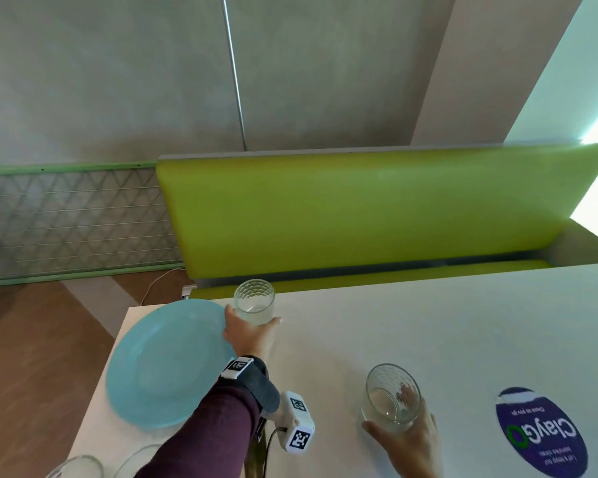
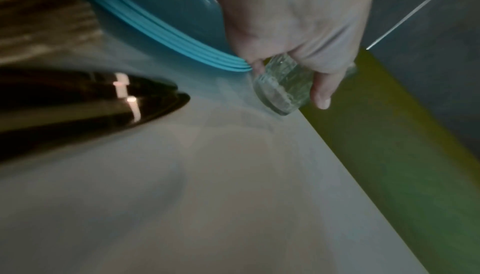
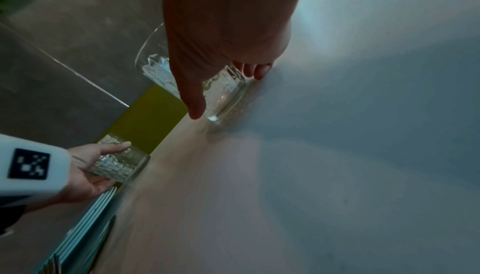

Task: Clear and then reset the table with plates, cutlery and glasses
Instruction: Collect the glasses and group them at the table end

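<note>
Head view: wide white desk (image 1: 428, 322), fronted by a lime-green upholstered bench (image 1: 359, 215). Near the desk's left end, a stack of round turquoise plates (image 1: 166, 363), several rims visible from the left wrist. Right of centre, a purple round sticker (image 1: 541, 431) stuck flat. Closer in, a clear patterned glass tumbler (image 1: 390, 395) gripped by the right hand (image 1: 409, 443), fingers wrapped behind it and thumb at its near side; base on or just off the desk, hard to tell. At the far edge, a second clear patterned tumbler (image 1: 255, 301) clasped by the left hand (image 1: 247, 334), thumb and fingers curled round its lower part, just beside the plate stack and very near the drop to the bench. More glass rims (image 1: 80, 467) at the bottom left, cropped.

Likely step: setting out or collecting glasses, one per hand. Risks from here: far tumbler slipping over the edge if released too close to it; knocking against the plate rim on the way down or up, chipping glass; smooth glass sliding in a loose grip; sleeve (image 1: 208, 429) or wrist-mounted camera (image 1: 296, 422) brushing the plates or the cropped glasses on withdrawal.
</note>
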The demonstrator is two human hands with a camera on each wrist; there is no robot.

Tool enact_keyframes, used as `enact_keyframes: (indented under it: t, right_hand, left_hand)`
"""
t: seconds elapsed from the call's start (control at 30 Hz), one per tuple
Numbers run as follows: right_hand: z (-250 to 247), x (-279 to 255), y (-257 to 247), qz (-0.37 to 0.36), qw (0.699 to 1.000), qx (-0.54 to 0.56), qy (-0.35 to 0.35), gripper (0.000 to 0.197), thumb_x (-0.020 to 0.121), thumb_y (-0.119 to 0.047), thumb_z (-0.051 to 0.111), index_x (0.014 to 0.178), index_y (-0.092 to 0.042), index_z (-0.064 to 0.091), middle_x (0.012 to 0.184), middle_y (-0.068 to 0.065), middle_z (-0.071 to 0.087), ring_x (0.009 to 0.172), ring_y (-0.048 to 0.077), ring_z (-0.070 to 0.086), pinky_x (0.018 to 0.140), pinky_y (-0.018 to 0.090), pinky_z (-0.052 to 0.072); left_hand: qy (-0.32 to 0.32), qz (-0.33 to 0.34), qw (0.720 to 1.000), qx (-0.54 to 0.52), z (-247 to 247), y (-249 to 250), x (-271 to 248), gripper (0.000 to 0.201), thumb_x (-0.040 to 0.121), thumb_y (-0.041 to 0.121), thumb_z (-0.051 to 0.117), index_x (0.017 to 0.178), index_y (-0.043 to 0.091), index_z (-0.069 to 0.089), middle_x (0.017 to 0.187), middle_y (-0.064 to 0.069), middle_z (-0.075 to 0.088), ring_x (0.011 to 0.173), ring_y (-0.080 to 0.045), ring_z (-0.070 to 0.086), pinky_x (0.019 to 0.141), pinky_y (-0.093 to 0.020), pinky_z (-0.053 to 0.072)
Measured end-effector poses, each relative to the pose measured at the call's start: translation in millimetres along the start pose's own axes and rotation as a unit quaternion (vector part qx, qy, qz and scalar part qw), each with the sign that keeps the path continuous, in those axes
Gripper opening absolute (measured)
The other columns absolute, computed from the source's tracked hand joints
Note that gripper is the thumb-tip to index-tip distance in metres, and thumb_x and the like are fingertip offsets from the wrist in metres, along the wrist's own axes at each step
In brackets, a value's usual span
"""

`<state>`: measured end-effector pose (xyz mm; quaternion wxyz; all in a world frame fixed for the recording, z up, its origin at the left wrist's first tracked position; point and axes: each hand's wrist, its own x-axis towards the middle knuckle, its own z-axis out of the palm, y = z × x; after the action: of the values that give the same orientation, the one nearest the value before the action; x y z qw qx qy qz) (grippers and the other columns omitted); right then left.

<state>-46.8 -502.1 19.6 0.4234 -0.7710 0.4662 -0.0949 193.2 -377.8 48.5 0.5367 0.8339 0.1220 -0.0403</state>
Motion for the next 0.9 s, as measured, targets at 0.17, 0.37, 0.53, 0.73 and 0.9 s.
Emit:
enact_keyframes:
  t: [0.17, 0.37, 0.53, 0.73, 0.9]
  right_hand:
    - [-2.0, 10.8, 1.3, -0.016, 1.0, -0.007, -0.007, 0.095, 0.045, -0.02, 0.092, 0.13, -0.011, 0.05, 0.119, 0.008, 0.062, 0.115, 0.03, 0.053, 0.094, 0.036, 0.042]
    - [-3.6, 10.9, -3.3, -0.02, 1.0, 0.003, -0.004, 0.089, 0.049, -0.018, 0.089, 0.129, -0.013, 0.051, 0.119, 0.008, 0.062, 0.113, 0.029, 0.055, 0.091, 0.034, 0.042]
    - [-7.5, -4.8, -5.1, -0.016, 0.999, 0.024, 0.019, 0.081, 0.049, -0.016, 0.089, 0.121, -0.011, 0.054, 0.116, 0.011, 0.063, 0.11, 0.031, 0.056, 0.088, 0.034, 0.043]
    - [-15.0, -47.7, -3.3, -0.004, 0.996, 0.066, 0.067, 0.073, 0.054, -0.014, 0.089, 0.117, -0.009, 0.053, 0.11, 0.012, 0.063, 0.104, 0.03, 0.059, 0.085, 0.033, 0.042]
    - [-1.9, -115.3, -8.7, -0.017, 0.991, 0.112, 0.074, 0.08, 0.044, -0.024, 0.088, 0.114, -0.009, 0.053, 0.101, 0.007, 0.059, 0.1, 0.027, 0.058, 0.083, 0.03, 0.039]
  left_hand:
    - [0.034, 0.033, 0.999, 0.019, 13.7, -3.2, 8.1, 0.09, 0.058, 0.021, 0.086, 0.134, 0.004, 0.041, 0.129, -0.021, 0.053, 0.12, -0.039, 0.043, 0.101, -0.041, 0.036]
    - [0.013, 0.049, 0.998, 0.047, 15.8, -2.1, -7.5, 0.071, 0.057, 0.022, 0.081, 0.12, 0.003, 0.053, 0.121, -0.016, 0.06, 0.112, -0.036, 0.051, 0.101, -0.039, 0.032]
    - [-0.062, 0.059, 0.996, -0.024, -5.4, -4.2, -55.5, 0.084, 0.053, 0.028, 0.081, 0.127, 0.006, 0.049, 0.126, -0.012, 0.055, 0.12, -0.033, 0.047, 0.107, -0.041, 0.035]
    - [-0.184, 0.09, 0.977, -0.062, -51.9, -25.3, -122.4, 0.085, 0.058, 0.021, 0.086, 0.132, 0.014, 0.044, 0.125, 0.003, 0.049, 0.119, -0.013, 0.046, 0.098, -0.022, 0.035]
    - [-0.242, 0.135, 0.958, -0.068, -127.9, -71.8, -175.0, 0.09, 0.042, 0.039, 0.08, 0.124, 0.02, 0.048, 0.121, 0.007, 0.053, 0.116, -0.01, 0.051, 0.103, -0.029, 0.042]
